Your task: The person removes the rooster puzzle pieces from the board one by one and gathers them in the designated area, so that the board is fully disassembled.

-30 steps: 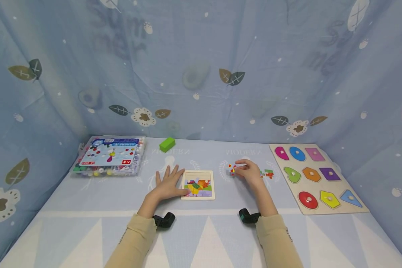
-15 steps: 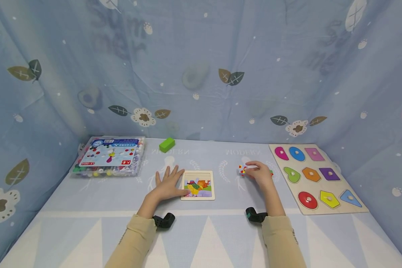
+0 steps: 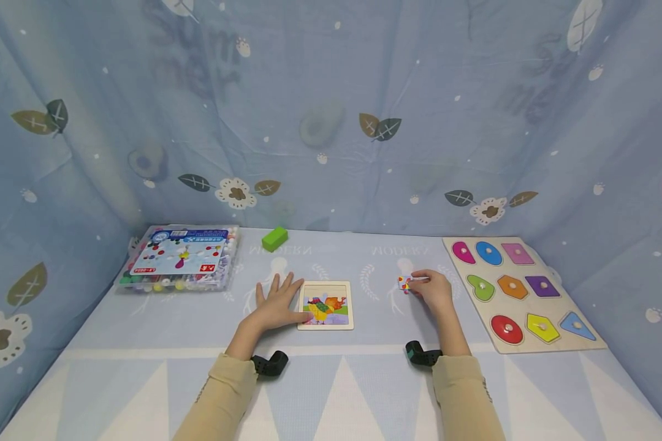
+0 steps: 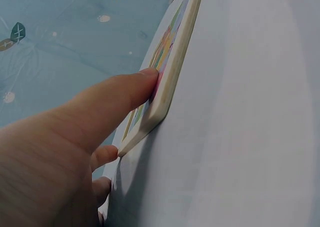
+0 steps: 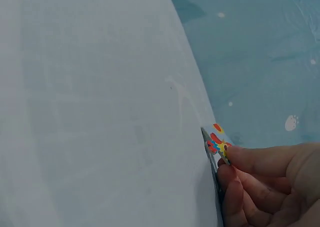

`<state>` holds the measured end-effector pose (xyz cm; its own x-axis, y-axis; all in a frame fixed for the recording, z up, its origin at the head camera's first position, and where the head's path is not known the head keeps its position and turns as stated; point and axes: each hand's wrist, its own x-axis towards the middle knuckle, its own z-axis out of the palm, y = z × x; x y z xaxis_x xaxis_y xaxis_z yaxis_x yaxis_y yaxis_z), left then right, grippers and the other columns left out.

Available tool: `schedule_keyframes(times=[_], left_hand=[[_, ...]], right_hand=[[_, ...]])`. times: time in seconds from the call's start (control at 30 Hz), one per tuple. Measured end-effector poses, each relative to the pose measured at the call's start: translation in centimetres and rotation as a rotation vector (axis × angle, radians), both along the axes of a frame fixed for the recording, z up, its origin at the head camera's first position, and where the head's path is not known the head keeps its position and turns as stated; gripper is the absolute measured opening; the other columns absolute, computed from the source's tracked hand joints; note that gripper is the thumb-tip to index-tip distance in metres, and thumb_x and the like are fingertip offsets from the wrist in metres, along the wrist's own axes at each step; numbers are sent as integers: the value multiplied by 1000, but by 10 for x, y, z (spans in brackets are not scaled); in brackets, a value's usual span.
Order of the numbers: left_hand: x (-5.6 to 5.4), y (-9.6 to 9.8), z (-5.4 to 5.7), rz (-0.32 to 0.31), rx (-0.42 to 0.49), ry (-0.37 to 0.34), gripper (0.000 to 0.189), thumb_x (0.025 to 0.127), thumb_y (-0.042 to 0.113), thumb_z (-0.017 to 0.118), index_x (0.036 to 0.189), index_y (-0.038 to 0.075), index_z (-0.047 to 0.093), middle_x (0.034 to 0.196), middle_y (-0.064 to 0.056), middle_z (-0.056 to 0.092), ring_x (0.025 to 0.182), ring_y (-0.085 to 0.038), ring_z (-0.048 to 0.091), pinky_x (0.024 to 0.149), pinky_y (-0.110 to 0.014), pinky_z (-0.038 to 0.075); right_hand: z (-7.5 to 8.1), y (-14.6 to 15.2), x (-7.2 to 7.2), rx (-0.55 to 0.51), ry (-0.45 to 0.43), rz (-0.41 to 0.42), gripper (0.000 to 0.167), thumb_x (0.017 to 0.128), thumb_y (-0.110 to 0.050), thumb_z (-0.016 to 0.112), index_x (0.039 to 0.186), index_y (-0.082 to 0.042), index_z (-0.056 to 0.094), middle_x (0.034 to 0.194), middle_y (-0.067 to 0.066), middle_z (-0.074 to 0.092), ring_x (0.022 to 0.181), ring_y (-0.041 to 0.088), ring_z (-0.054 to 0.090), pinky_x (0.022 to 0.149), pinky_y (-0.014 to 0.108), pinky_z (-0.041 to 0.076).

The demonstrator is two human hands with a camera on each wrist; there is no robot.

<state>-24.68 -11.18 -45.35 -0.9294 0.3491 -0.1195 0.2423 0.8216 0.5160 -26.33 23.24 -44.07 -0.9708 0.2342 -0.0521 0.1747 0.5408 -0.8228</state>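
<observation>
My left hand [image 3: 276, 304] lies spread at the left side of a small wooden jigsaw tray [image 3: 327, 289]. Its thumb [image 4: 120, 92] rests over the tray's near-left corner, on the picture of a colourful bird, while the other fingers point away on the table. The picture fills the lower part of the tray, and bare wood shows in the upper part. To the right, my right hand [image 3: 434, 292] pinches a jigsaw piece [image 5: 218, 144] with red, yellow and blue patches between thumb and fingers, close over the table. The hand covers the spot just right of that piece.
A clear plastic box of coloured parts [image 3: 179, 254] stands back left, with a green block [image 3: 275, 239] to its right. On the right lies a wooden board with coloured shape knob pieces [image 3: 521, 306]. A patterned blue curtain [image 3: 331, 122] closes off the back.
My right hand has moved to the right with the jigsaw piece. Red and green pieces seen earlier right of the hand are now hidden behind it. My left hand has stayed put.
</observation>
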Motion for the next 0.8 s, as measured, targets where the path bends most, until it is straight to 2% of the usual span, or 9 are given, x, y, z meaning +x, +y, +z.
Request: schedule_keyframes(times=[0.37,0.5,0.63,0.8], left_hand=[[1,0,-1,-2,4,9,87,77,49,67,144,8,31,152,-19,14,139,-42,-2,100,-66,-13],[1,1,-1,0,4,8,87,77,49,67,144,8,31,152,-19,14,139,-42,-2,100,-66,-13],[1,1,-1,3,-3,6,87,77,49,67,144,8,31,153,-19,14,139,-42,-2,100,-66,-13],[0,1,0,3,-15,9,87,77,49,67,145,9,30,153,-18,14,139,-43,-2,100,-66,-13]], right_hand=[[-6,0,-2,90,24,-32,27,82,-8,65,105,5,65,81,14,65,60,11,56,54,20,42],[-6,0,-3,87,16,-35,26,83,-8,64,106,4,65,84,15,65,62,12,56,55,20,42],[-4,-2,-5,79,51,-34,27,82,-8,64,106,3,65,84,14,65,61,9,55,54,19,42],[1,-9,-6,-11,87,16,28,82,-7,65,108,3,64,86,13,65,64,8,56,55,18,44]])
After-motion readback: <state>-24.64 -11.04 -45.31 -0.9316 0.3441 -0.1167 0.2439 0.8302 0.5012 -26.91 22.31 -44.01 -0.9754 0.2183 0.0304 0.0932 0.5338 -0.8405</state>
